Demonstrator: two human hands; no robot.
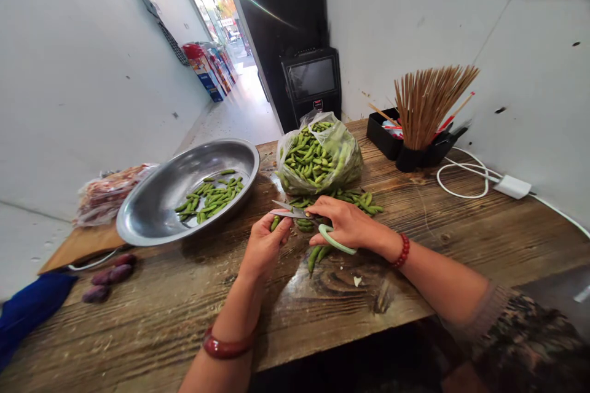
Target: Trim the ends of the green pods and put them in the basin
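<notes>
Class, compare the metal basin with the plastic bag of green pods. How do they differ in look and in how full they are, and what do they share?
The metal basin is shiny and grey, while the plastic bag is see-through and crumpled. The basin is wide and shallow with a smooth rim; the bag bulges. Green pods cover only part of the basin's bottom, but fill much of the bag. Both hold green pods.

We see open room on the near-left worktop, between the left hand and the purple-red tubers. A narrow lane separates the steel basin from the bag of pods, which bars forward reach. Parted blades of the scissors obstruct the space before the right hand; at far right, we meet the stick-filled holder and looped cable.
</notes>
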